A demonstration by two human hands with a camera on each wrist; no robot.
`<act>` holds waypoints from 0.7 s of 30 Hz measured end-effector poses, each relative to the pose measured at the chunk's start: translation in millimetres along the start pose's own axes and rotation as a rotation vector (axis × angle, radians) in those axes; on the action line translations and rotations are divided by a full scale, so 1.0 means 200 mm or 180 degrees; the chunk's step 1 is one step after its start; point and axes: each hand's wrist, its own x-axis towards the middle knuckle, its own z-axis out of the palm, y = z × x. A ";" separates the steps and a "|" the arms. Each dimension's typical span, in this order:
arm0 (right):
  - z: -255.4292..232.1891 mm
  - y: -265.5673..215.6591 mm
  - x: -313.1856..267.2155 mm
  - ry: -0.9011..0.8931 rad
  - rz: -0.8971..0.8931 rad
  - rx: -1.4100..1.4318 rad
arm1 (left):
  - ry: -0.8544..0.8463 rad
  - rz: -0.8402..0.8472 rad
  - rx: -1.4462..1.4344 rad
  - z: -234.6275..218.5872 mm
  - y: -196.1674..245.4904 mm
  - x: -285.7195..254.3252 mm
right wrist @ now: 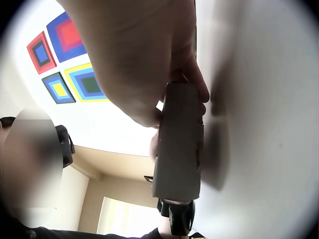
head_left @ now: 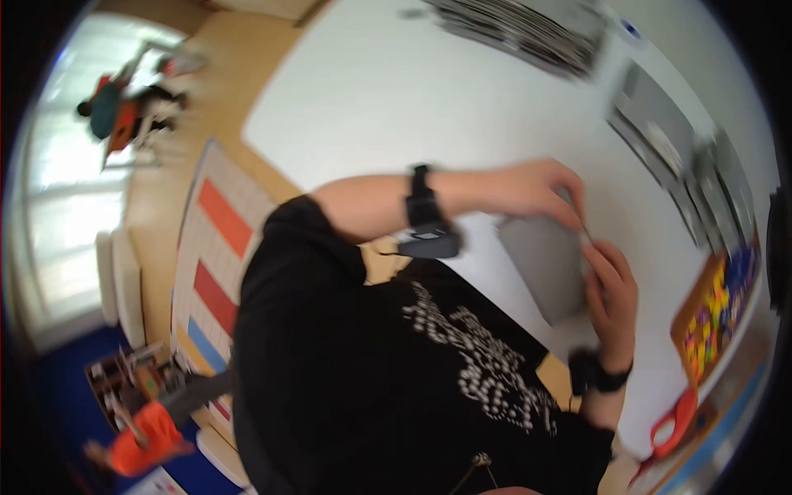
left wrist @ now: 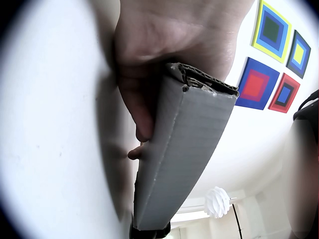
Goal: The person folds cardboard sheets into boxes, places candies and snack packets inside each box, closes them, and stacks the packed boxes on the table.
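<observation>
Both hands are on a grey cardboard box, a flat, folded piece in front of the black shirt. The left hand grips its far edge, with thumb and fingers bent over it. At the near right, the right hand pinches the neighbouring corner, and the fingertips of both hands come close together there. In the left wrist view, the box shows a narrow side and an open end of layered corrugated board beside the left hand. The right hand holds the other end in the right wrist view.
A stack of grey flattened cardboard lies at the table's far side. More grey cardboard pieces stand to the right. Nearby are a tray of colourful small items and red-handled scissors. The white table extends leftward; other people are in the background.
</observation>
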 end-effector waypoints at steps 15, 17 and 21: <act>0.02 0.05 -0.04 -0.0117 0.0307 0.0005 | 0.0027 0.0422 -0.0576 0.01 -0.04 0.02; 0.02 0.05 -0.04 -0.0123 0.0276 -0.0015 | 0.0042 0.0402 -0.0626 0.02 -0.05 0.03; 0.03 0.07 -0.09 -0.0012 0.0345 -0.0045 | 0.0030 0.0608 -0.0611 0.03 -0.11 0.09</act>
